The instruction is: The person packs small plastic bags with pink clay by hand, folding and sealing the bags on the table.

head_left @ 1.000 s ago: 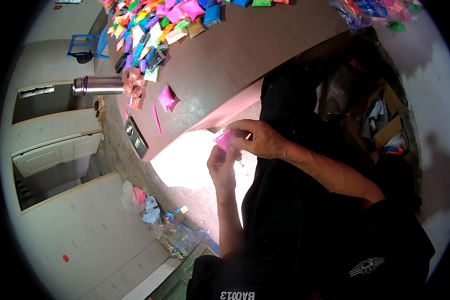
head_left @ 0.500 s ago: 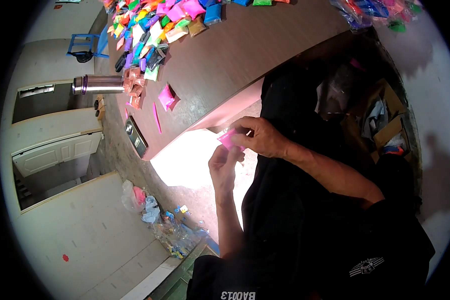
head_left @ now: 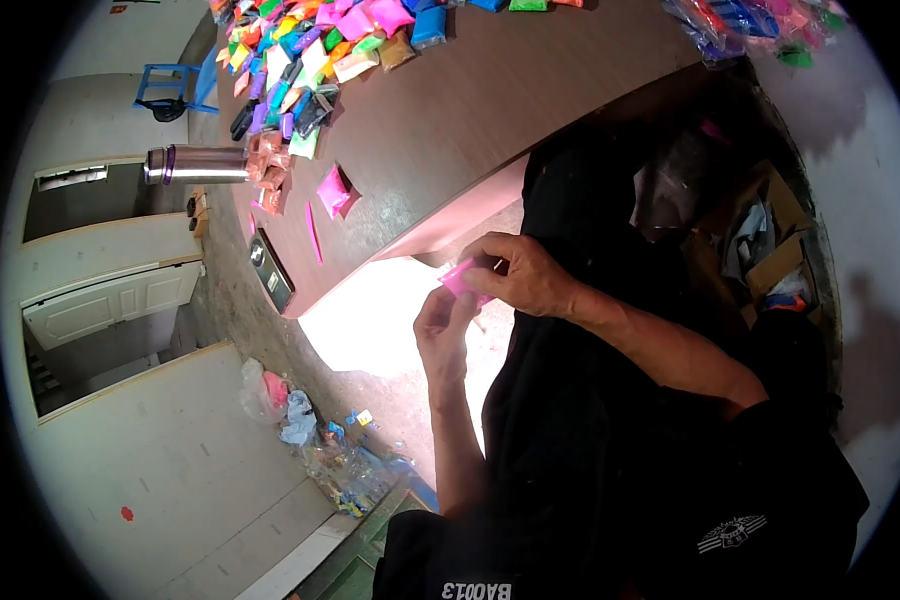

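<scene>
A small bright pink packet (head_left: pixel 457 278) is pinched between the fingertips of both hands, above the floor beside the table edge. My left hand (head_left: pixel 442 335) grips it from below, thumb and fingers closed. My right hand (head_left: pixel 526 275) holds its upper right side, with the fingers bent over it and covering part of it. On the table corner nearest to my hands lie a second pink packet (head_left: pixel 333 191), a thin pink strip (head_left: pixel 314 233) and a dark, flat, phone-like device (head_left: pixel 272 272).
A heap of colourful packets (head_left: pixel 310 60) covers the far side of the brown table (head_left: pixel 490 110). A steel flask (head_left: pixel 205 165) lies beside reddish-brown packets (head_left: pixel 268 170). Plastic bags (head_left: pixel 300 418) litter the floor at lower left. An open cardboard box (head_left: pixel 780 255) stands at right.
Both hands keep hold of the pink packet, with only a slight shift of the left hand to the left. Things on the table stay where they were.
</scene>
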Available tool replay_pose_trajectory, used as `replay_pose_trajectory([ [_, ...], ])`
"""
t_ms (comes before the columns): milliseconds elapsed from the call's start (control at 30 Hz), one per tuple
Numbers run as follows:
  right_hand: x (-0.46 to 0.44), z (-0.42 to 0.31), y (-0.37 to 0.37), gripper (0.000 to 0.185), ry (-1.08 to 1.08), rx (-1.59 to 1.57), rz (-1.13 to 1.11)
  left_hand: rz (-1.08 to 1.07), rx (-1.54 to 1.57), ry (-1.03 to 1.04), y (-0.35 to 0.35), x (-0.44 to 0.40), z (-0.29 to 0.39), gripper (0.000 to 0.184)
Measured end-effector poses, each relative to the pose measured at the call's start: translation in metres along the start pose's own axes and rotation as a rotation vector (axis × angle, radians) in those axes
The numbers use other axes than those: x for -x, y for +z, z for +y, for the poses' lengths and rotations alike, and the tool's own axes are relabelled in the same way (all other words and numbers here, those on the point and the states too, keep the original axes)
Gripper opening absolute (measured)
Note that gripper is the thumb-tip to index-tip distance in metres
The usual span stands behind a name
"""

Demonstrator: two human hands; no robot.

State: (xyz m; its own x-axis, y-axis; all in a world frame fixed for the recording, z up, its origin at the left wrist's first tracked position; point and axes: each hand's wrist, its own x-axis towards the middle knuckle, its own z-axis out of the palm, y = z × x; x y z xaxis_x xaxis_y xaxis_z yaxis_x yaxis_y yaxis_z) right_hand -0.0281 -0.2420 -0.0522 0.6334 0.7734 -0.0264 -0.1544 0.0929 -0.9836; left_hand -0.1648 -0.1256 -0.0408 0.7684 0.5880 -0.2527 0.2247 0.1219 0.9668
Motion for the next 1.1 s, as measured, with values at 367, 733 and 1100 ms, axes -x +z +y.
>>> replay_pose_trajectory([
  [367,0.001,-0.003,0.002,0.020,-0.016,0.045,-0.019,0.010,0.039,0.088,-0.006,-0.004,-0.006,0.021],
  [733,0.002,0.004,0.007,0.013,-0.080,0.058,0.056,0.116,0.072,0.057,0.003,-0.004,-0.003,0.014],
  [1100,-0.006,-0.021,0.019,0.012,-0.036,0.182,0.017,0.117,0.128,0.120,0.001,-0.012,0.011,0.015],
])
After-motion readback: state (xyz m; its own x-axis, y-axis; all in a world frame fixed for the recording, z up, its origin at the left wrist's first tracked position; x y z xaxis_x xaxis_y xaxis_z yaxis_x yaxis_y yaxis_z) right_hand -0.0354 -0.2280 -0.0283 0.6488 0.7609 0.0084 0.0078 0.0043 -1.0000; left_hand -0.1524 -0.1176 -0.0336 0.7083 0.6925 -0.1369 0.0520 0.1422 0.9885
